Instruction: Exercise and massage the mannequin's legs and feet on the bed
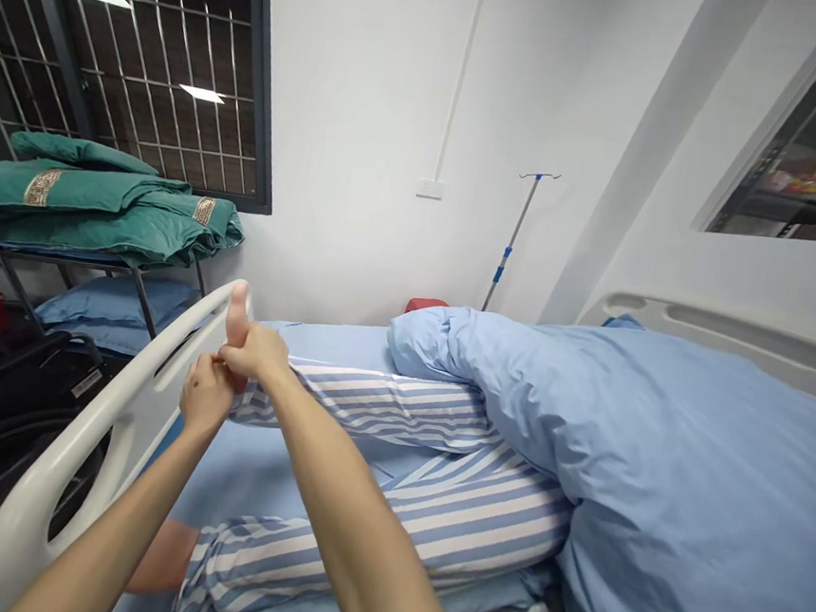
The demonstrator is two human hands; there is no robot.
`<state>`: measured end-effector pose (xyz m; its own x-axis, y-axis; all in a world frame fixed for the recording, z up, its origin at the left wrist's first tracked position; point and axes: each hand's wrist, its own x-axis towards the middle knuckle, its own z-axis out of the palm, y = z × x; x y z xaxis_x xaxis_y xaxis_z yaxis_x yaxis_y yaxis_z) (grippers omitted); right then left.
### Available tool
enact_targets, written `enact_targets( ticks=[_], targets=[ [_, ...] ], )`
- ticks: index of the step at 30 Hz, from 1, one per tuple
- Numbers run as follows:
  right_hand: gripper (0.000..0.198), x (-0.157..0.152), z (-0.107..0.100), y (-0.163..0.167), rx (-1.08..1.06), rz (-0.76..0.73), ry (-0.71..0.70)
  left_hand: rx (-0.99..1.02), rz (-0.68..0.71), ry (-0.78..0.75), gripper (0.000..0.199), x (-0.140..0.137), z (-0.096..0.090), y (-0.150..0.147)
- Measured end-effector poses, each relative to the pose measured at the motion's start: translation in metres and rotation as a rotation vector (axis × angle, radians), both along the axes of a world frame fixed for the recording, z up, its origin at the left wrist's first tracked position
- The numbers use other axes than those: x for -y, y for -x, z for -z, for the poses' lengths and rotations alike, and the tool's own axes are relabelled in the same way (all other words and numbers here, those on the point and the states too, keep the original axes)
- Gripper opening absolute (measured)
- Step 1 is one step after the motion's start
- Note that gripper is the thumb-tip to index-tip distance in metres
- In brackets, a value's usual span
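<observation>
Left hand (204, 391): fingers curled, closed on far foot
Right hand (261, 350): wrapped over same foot, firmness hard to tell
Far foot (238, 315): toes up, between both hands, beside footboard (147, 421); handling seems underway, unfinished
Near foot (163, 559): untouched, partly hidden
Quilt (696, 445): already off lower legs

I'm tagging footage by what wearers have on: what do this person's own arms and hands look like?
The left forearm and right forearm are bare, with no sleeve, watch or bracelet in view. The left hand and right hand are ungloved, with no ring visible.
</observation>
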<state>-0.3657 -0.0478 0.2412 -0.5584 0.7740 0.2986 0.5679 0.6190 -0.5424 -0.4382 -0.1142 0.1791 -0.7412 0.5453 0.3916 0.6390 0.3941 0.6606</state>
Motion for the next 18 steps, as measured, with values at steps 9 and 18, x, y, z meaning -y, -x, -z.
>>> enact_targets(
  ticks=[9, 18],
  targets=[
    [0.043, 0.022, 0.113, 0.042, 0.189, -0.058, 0.024, 0.022, 0.186, 0.068, 0.024, 0.059, 0.11, 0.016],
    [0.04, 0.044, 0.199, 0.057, 0.284, -0.065, -0.031, 0.284, 0.16, -0.063, 0.013, 0.16, 0.167, -0.036]
  ],
)
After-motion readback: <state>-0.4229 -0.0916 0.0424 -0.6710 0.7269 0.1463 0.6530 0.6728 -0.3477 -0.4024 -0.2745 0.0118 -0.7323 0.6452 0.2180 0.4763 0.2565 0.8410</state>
